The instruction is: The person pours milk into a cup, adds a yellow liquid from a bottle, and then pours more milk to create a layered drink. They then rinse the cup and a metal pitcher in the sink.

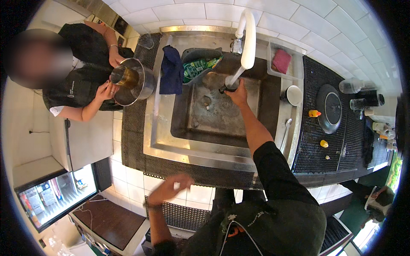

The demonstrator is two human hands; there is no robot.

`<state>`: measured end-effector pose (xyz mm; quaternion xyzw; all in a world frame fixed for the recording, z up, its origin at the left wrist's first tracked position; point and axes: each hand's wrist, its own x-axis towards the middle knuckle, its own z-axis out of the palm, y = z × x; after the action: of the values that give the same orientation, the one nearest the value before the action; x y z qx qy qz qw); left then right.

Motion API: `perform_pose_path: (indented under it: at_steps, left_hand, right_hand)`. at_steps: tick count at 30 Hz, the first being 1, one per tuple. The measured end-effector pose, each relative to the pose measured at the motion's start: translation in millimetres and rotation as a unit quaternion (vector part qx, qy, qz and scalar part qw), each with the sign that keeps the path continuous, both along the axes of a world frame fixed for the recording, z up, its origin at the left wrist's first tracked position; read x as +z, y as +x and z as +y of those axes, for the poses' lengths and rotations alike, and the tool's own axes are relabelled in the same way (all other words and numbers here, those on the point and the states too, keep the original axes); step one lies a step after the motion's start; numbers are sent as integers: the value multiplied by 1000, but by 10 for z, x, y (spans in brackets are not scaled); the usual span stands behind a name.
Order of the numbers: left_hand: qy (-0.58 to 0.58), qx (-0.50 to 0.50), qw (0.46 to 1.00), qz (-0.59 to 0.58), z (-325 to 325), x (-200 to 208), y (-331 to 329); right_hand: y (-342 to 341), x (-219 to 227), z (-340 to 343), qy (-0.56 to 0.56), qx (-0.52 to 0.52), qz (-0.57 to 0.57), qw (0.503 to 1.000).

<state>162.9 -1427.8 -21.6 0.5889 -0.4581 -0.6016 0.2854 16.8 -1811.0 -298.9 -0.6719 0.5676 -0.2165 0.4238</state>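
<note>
My right hand [238, 92] reaches over the sink and is closed on a small dark piece [231, 85], with its exact kind hidden by fingers and water. A stream from the white tap [247, 47] falls onto it. Below lies the wet brown basin [213, 123] of the sink, with a drain in its floor. My left hand [171, 188] hangs in the air in front of the counter, away from the sink. It is blurred, but its fingers look loosely apart and nothing shows in them.
A dark blue cloth [171, 70] hangs beside a grey tub [200, 54] with a green package. On the right are a white cup [294, 95], a spoon [286, 134], a pink sponge [281, 61] and a dark pan [329, 109]. At left a co-worker [81, 72] tilts a container over a metal pot [143, 87].
</note>
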Motion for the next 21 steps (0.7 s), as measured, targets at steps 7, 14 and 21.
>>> perform_pose_path:
  at_steps: [7,14,21]
  left_hand:
    - [-262,220,925,-167,-3400,-355,-11]
    - [-109,87,915,-377,-4876,-1274,148]
    - [-10,92,988,-121,-4995,-1366,312]
  right_hand:
    - [-35,69,31,-61,-19,-22,998]
    - [27,85,-6,-2,-16,-12,1000]
    - [74,448,101,18,-17,-93,995]
